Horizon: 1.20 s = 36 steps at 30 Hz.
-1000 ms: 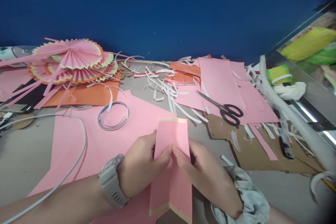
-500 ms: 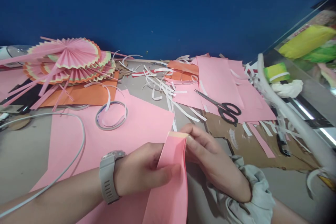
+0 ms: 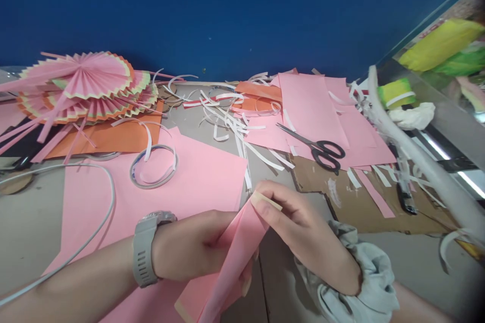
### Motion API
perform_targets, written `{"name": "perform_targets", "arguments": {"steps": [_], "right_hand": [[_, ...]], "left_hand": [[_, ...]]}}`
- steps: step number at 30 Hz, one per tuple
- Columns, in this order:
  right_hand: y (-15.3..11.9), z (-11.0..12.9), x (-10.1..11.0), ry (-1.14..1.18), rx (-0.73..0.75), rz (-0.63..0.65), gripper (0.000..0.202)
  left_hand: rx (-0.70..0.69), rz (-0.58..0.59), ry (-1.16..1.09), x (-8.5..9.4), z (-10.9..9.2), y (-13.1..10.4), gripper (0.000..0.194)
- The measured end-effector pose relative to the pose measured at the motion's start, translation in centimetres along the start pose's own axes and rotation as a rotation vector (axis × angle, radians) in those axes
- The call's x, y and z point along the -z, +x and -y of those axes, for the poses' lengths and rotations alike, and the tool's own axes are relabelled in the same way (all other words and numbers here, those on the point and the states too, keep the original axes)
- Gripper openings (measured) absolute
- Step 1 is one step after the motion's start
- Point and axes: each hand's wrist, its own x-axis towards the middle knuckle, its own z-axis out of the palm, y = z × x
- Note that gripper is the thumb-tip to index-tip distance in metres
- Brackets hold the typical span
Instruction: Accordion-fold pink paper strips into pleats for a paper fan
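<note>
A folded strip of pink paper (image 3: 240, 252) with a pale yellow edge is held between both hands, slanting down toward the front. My left hand (image 3: 193, 245), with a grey watch on its wrist, grips the paper's middle from the left; part of its fingers lies hidden behind the paper. My right hand (image 3: 299, 232), with a grey-green scrunchie at the wrist, pinches the paper's upper end between thumb and fingers. Under the left arm lies a large pink sheet (image 3: 204, 166), with a roll of tape (image 3: 133, 174) on it.
Black-handled scissors (image 3: 328, 154) lie on pink sheets (image 3: 314, 106) at the right, above cardboard (image 3: 356, 212) and a cutter (image 3: 406, 199). White paper strips (image 3: 231, 118) are scattered at the back. Pleated paper fans (image 3: 91, 75) stand back left. A white cable (image 3: 109, 202) crosses the left arm.
The pink paper has tilted and twisted, its lower end swinging left. My right thumb has come over its upper edge, and the left thumb has left its front face. The view has shifted slightly.
</note>
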Motion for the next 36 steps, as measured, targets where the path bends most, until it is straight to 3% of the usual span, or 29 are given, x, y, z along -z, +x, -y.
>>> {"name": "perform_targets", "arguments": {"steps": [8, 15, 21, 24, 27, 29, 36], "right_hand": [[0.0, -0.2, -0.1, -0.015, -0.043, -0.013, 0.030], [0.0, -0.5, 0.0, -0.074, -0.038, -0.083, 0.031], [0.1, -0.6, 0.3, -0.172, -0.003, -0.095, 0.021], [0.1, -0.7, 0.3, -0.204, 0.001, -0.073, 0.019], [0.0, -0.8, 0.3, -0.199, 0.013, -0.022, 0.018], [0.0, -0.8, 0.3, -0.188, 0.028, -0.008, 0.019], [-0.1, -0.8, 0.6, -0.191, 0.031, -0.038, 0.023]], "left_hand": [[0.039, -0.002, 0.045, -0.1, -0.5, 0.1, 0.015], [0.035, -0.014, -0.113, -0.2, -0.4, 0.3, 0.015], [0.093, -0.127, -0.166, -1.0, -0.1, 0.4, 0.016], [0.190, -0.070, -0.371, -1.2, -0.4, 0.5, 0.014], [0.248, 0.058, -0.544, -1.0, -0.9, 0.4, 0.049], [0.222, 0.117, -0.553, -0.9, -1.1, 0.3, 0.059], [0.168, 0.060, -0.517, -1.3, -1.0, 0.0, 0.044]]}}
